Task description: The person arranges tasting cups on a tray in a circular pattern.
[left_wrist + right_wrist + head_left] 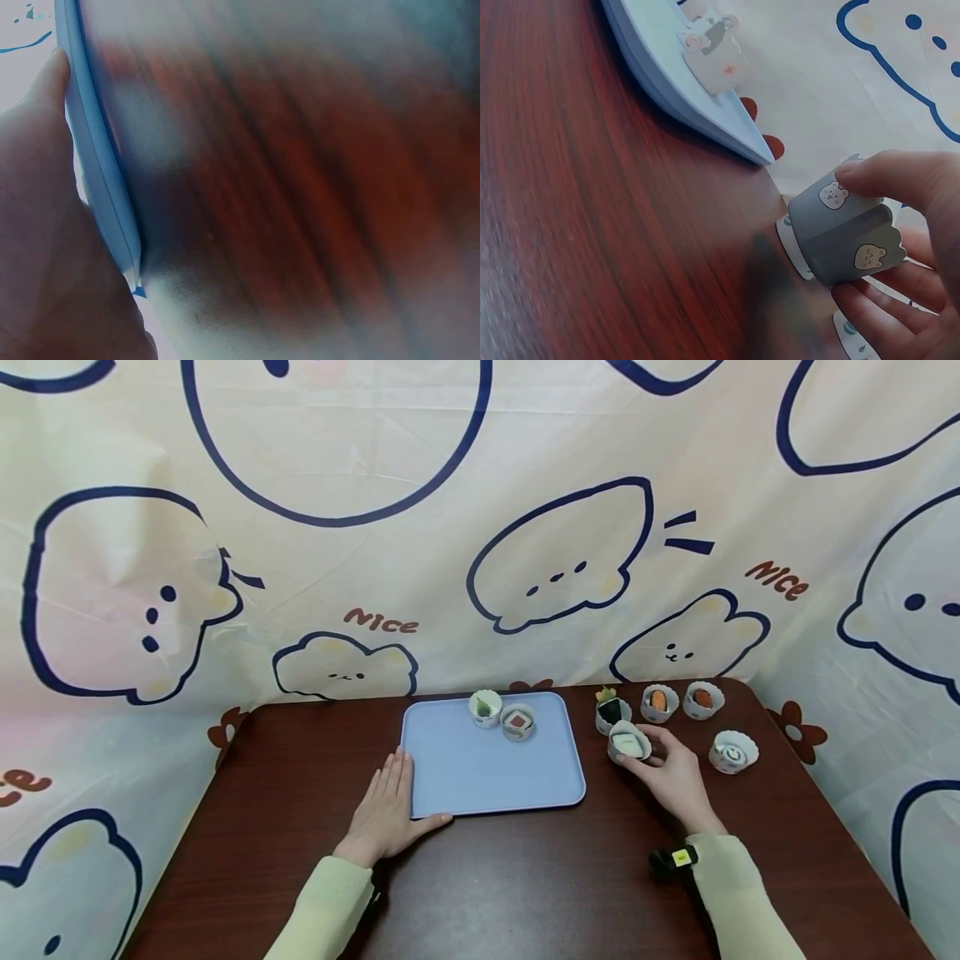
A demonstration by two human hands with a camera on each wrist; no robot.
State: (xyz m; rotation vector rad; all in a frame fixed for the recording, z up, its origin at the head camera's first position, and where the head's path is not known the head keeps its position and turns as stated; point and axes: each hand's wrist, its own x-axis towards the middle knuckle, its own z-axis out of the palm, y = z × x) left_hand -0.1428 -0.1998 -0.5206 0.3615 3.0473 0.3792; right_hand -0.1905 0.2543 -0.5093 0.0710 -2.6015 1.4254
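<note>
My right hand (674, 778) pinches a paper baking cup (628, 741) with a pale white piece inside. The right wrist view shows the same cup (844, 229) printed with small bear faces, the thumb on one side and fingers on the other. My left hand (385, 808) lies with straight fingers along the left edge and lower left corner of a blue tray (487, 781); its thumb touches the tray's front rim. On the tray stand two paper cups, one with something green (485, 707) and one with a red-and-white piece (518, 722).
Behind the held cup stands a cup with a dark piece and a yellow bit (612, 713). Two cups with orange pieces, one (659, 702) beside another (702, 700), sit at the back right. A cup with a white swirled piece (733, 752) stands right of my hand. Printed cloth hangs behind.
</note>
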